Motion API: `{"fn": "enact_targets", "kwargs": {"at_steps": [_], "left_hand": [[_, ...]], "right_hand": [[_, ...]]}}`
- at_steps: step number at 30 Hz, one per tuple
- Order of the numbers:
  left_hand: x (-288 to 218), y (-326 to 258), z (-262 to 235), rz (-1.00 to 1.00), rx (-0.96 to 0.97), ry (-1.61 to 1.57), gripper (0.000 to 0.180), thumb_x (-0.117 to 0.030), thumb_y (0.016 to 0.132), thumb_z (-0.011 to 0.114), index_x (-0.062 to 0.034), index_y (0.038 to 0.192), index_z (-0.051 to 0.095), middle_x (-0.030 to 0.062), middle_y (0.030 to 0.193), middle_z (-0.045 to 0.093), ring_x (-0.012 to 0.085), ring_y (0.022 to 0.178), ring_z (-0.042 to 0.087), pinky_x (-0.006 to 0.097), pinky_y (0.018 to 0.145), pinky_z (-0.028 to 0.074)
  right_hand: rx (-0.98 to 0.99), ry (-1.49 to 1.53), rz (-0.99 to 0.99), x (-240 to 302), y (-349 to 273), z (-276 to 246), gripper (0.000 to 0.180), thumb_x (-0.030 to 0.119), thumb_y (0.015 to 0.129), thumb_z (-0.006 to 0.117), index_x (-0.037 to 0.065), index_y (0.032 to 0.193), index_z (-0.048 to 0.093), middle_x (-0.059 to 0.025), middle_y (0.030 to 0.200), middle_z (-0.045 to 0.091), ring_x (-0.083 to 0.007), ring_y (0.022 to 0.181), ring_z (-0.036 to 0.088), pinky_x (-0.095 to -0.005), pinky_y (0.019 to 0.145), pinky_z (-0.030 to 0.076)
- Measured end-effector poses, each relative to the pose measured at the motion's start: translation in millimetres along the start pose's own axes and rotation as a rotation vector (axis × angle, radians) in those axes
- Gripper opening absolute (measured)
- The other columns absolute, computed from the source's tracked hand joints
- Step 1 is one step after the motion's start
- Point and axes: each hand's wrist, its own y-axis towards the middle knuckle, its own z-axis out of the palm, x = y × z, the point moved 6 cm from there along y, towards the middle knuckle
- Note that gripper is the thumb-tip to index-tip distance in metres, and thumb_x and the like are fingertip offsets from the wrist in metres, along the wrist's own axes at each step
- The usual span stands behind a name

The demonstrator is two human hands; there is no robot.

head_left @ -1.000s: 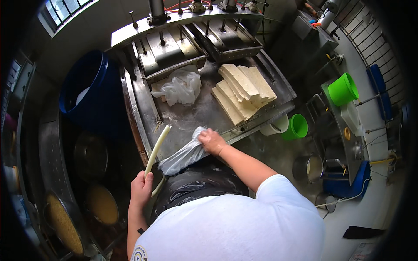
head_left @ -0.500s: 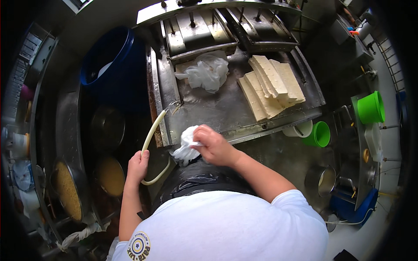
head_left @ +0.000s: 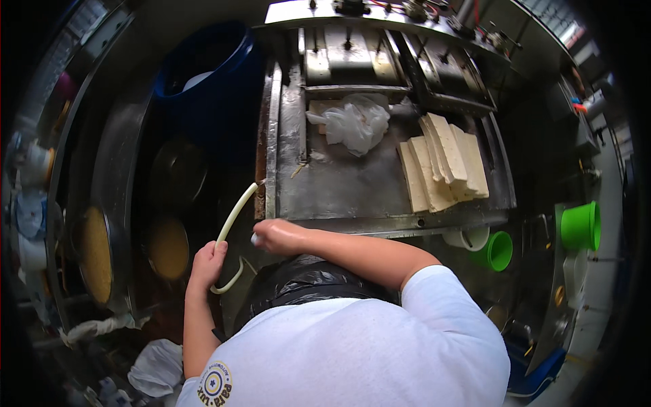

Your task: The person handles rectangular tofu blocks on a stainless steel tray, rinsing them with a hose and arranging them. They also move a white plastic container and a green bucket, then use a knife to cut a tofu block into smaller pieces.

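Note:
My left hand (head_left: pixel 207 264) is closed round a pale cream hose (head_left: pixel 234 216). The upper end of the hose points at the left edge of the steel table (head_left: pixel 352 186), and its lower part loops beneath my hand. Just right of the hose, my right hand (head_left: pixel 279 237) is closed at the near left side of the table. A bit of white cloth (head_left: pixel 255 239) shows at its fingers; the rest is hidden by the hand. Farther back on the table lies a crumpled, translucent white plastic bundle (head_left: pixel 356 125). Several thick cream-coloured slabs (head_left: pixel 444 166) lean and overlap on the right.
Steel press trays (head_left: pixel 352 61) span the table's back. A blue barrel (head_left: pixel 210 74) stands at the far left, with two pans of tan grainy stuff (head_left: pixel 97 254) nearer. Green buckets (head_left: pixel 500 251) and a white bucket (head_left: pixel 468 237) are at the right.
My right hand has moved left and slightly nearer me with the white cloth, now mostly hidden. The hose end has swung off the table corner to beside its left edge. The view has shifted.

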Motion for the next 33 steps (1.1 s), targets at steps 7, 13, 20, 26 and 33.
{"fn": "enact_targets", "kwargs": {"at_steps": [7,13,20,26,33], "left_hand": [[22,-27,-14,-0.024,-0.132,-0.085,0.050,-0.045,0.107,0.059,-0.0003,0.087,0.057,0.0134,0.069,0.055,0.0245,0.064,0.051,0.042,0.063,0.045],[19,-23,-28,0.009,-0.181,-0.123,0.054,-0.048,0.106,0.060,0.0000,0.084,0.052,0.0123,0.068,0.051,0.0217,0.064,0.044,0.041,0.061,0.043],[6,-12,-27,0.035,-0.078,-0.195,0.054,-0.050,0.106,0.062,-0.0013,0.083,0.054,0.0083,0.067,0.051,0.0153,0.066,0.045,0.037,0.061,0.044],[-7,-3,5,0.072,0.179,-0.187,0.046,-0.045,0.104,0.064,-0.0022,0.088,0.062,0.0088,0.070,0.060,0.0184,0.067,0.054,0.039,0.064,0.048],[-8,5,0,0.128,0.306,-0.138,0.044,-0.043,0.104,0.065,-0.0021,0.088,0.063,0.0083,0.072,0.061,0.0181,0.068,0.055,0.038,0.065,0.048]], "right_hand": [[-0.326,0.711,0.099,49,2,-93,0.020,0.028,0.108,0.064,0.009,0.102,0.063,0.0038,0.090,0.059,-0.0057,0.086,0.054,-0.0264,0.075,0.048],[-1.060,0.318,-0.180,111,-39,-261,0.027,0.036,0.105,0.069,0.009,0.101,0.065,0.0018,0.089,0.061,-0.0079,0.081,0.054,-0.0270,0.073,0.046],[-1.196,-0.884,0.362,-119,-120,-320,0.043,0.020,0.092,0.072,-0.008,0.123,0.060,-0.0296,0.131,0.061,-0.0467,0.117,0.061,-0.0517,0.102,0.051],[-0.563,-0.529,0.314,-145,-18,-123,0.023,0.019,0.094,0.069,0.008,0.114,0.076,-0.0206,0.123,0.071,-0.0385,0.117,0.067,-0.0466,0.102,0.054],[-0.421,-0.864,0.356,-138,16,-55,0.026,0.011,0.092,0.058,0.009,0.115,0.069,-0.0142,0.128,0.065,-0.0356,0.127,0.059,-0.0442,0.103,0.052]]}}
